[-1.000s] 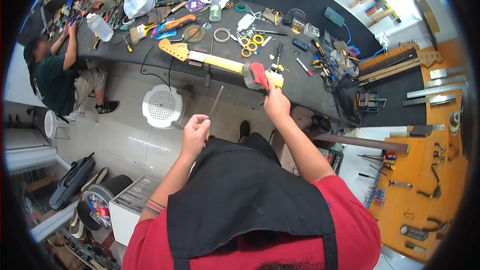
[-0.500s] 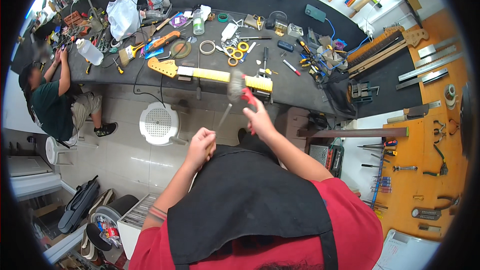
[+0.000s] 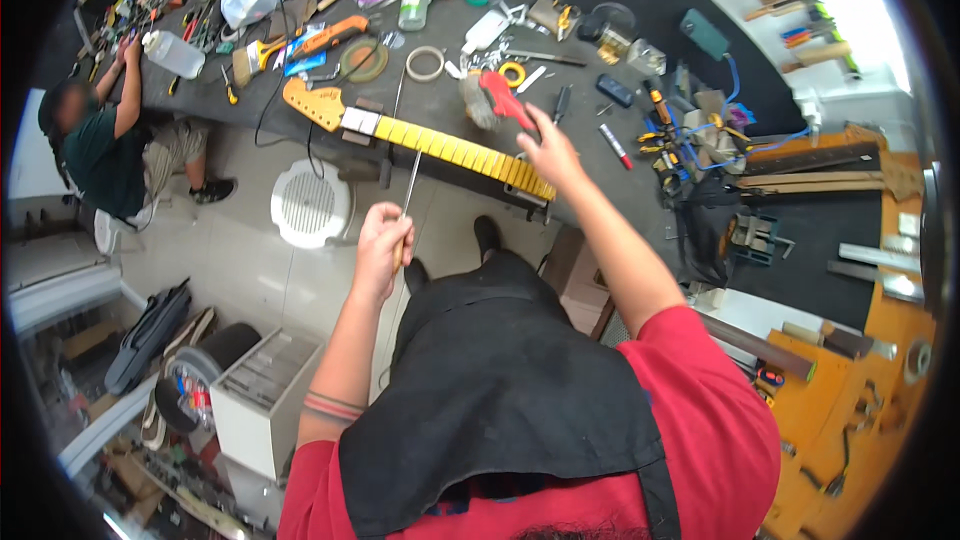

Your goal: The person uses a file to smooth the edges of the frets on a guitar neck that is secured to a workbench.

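Note:
My left hand (image 3: 382,245) is wrapped round the wooden handle of a slim metal file (image 3: 411,185). The file points away from me, its tip by the near edge of the guitar neck (image 3: 430,140). This neck has yellow tape between its frets and lies along the bench edge, headstock to the left. In my right hand (image 3: 553,150) is the end of the red handle of a brush (image 3: 505,98), pinched by the fingers. Its grey bristle head is over the bench beyond the neck, next to tape rolls; whether it touches the bench I cannot tell.
On the dark bench (image 3: 400,105) lie a red-capped marker (image 3: 616,147), a tan tape ring (image 3: 425,64), a flat brush (image 3: 257,59) and a clear bottle (image 3: 414,5). Another person (image 3: 100,150) sits at the far left. A white stool (image 3: 312,203) stands below the bench.
My right hand has carried the brush from over the neck to the far side. My left hand has raised the file toward the neck. The view has shifted and turned.

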Demonstrator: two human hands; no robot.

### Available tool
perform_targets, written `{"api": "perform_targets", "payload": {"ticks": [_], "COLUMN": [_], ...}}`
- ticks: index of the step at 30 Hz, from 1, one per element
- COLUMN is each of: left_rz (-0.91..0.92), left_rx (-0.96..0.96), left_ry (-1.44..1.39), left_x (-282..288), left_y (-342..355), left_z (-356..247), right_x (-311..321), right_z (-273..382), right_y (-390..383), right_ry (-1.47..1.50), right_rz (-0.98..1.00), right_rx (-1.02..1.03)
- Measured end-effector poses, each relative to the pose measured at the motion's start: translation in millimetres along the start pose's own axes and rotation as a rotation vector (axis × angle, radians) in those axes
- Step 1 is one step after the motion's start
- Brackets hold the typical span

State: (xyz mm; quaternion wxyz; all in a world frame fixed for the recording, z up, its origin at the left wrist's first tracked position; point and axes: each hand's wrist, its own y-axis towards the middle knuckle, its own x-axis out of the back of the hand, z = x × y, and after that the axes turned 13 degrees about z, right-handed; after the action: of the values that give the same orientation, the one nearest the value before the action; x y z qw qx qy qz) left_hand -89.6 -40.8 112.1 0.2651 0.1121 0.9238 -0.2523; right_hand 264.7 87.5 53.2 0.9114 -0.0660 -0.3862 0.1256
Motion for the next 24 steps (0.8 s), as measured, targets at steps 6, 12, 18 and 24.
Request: {"api": "perform_targets", "payload": {"ticks": [6, 12, 18, 24], "left_rz": [-0.146, -0.299, -0.289, -0.209], "left_rx": [-0.103, -0.127, -0.08, -0.033], "left_ry": [0.052, 0.138, 0.171, 0.151], "left_x": [-57.4, -85.6, -95.6, -88.5], "left_y": [25.9, 8.5, 18.0, 57.0], "left_z": [13.7, 42.7, 42.9, 43.3], "right_x": [1.2, -14.6, -10.3, -5.2], "right_z": [-29.0, -38.0, -34.1, 2.6], "right_y": [89.9, 107.1, 82.7, 2.1], "right_ry": [-0.036, -0.242, -0.273, -0.194], "right_rz": [0.133, 0.067, -0.084, 0.047], "right_rx": [0.212, 0.154, 0.315, 0.445]}}
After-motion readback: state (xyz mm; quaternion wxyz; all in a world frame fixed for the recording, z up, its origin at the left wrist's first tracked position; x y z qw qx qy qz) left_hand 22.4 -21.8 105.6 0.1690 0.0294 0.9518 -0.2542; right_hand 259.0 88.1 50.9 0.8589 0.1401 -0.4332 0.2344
